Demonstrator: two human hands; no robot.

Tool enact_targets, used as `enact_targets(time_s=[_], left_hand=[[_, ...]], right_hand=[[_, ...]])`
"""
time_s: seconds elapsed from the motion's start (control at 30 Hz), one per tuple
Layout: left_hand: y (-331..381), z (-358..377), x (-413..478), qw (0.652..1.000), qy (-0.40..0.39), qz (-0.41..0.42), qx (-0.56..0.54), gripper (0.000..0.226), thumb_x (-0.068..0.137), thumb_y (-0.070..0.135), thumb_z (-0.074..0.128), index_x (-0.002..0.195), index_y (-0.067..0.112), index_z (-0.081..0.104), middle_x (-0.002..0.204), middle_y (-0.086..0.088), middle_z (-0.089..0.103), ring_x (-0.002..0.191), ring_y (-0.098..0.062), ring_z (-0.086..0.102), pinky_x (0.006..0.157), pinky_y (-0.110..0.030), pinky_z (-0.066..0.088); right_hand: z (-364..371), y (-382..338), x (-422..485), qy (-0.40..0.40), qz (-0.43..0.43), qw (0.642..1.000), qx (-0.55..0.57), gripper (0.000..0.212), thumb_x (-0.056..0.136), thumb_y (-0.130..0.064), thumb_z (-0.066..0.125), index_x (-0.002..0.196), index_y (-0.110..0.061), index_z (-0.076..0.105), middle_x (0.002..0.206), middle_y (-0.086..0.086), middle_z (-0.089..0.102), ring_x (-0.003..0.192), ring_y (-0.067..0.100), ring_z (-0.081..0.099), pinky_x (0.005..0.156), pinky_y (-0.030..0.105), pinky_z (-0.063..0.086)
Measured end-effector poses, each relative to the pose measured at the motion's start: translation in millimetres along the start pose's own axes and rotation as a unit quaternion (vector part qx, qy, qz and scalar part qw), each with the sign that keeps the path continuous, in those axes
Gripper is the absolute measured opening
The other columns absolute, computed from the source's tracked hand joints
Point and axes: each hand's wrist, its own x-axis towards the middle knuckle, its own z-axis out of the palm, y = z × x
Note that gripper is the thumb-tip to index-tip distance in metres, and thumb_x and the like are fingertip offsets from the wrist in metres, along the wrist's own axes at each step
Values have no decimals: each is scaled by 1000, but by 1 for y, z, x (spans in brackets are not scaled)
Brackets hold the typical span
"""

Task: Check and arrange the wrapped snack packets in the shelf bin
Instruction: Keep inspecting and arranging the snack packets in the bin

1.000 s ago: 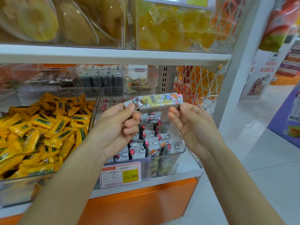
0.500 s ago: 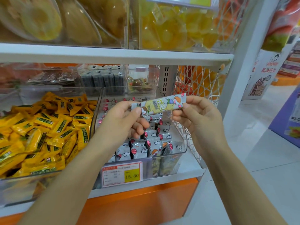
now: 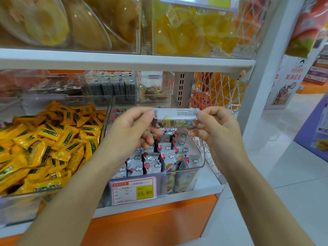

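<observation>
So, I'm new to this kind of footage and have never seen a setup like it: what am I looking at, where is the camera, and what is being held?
There is no machine here: a person works with two bare hands. Every picture comes from one wide-angle camera worn on the person's head, looking forward and down, so the forearms reach in from the bottom. The left hand and right hand each pinch one end of a wrapped snack packet, holding it roughly level above a clear bin. That bin sits on a white shelf and holds rows of cloud-printed packets standing on end. A price tag is on its front. The bin beside it, to the left, is heaped with yellow packets.
</observation>
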Motion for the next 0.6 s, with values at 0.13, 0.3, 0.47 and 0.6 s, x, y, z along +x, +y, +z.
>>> enact_targets(time_s=[0.13,0.3,0.47,0.6], left_hand=[[0,-4,1,1000,-9,-12,20,30,93,26,46,118,15,59,94,-9,71,54,-7,56,48,-17,46],[0,-8,0,999,-6,-16,28,34,91,9,52,120,26,60,93,-1,68,63,-7,61,55,-18,48],[2,-8,-2,999,1,1,48,36,86,6,60,115,27,62,80,4,69,66,-10,60,58,-18,50],[7,-5,-5,994,10,42,100,31,82,7,64,101,31,63,87,10,69,60,-2,59,58,-12,49]], right_hand=[[-3,1,2,-20,-16,1000,-8,18,90,0,54,100,-13,61,92,7,69,75,20,66,62,24,54],[-3,2,1,-54,-51,994,-85,39,86,10,49,111,-19,61,106,-2,68,96,10,66,71,23,54],[-1,1,-3,-58,-62,990,-109,33,84,4,58,108,-19,62,105,-7,67,99,3,63,79,21,54],[1,1,-3,-42,-82,981,-169,22,83,-8,66,96,-25,67,102,-4,68,96,6,64,83,24,53]])
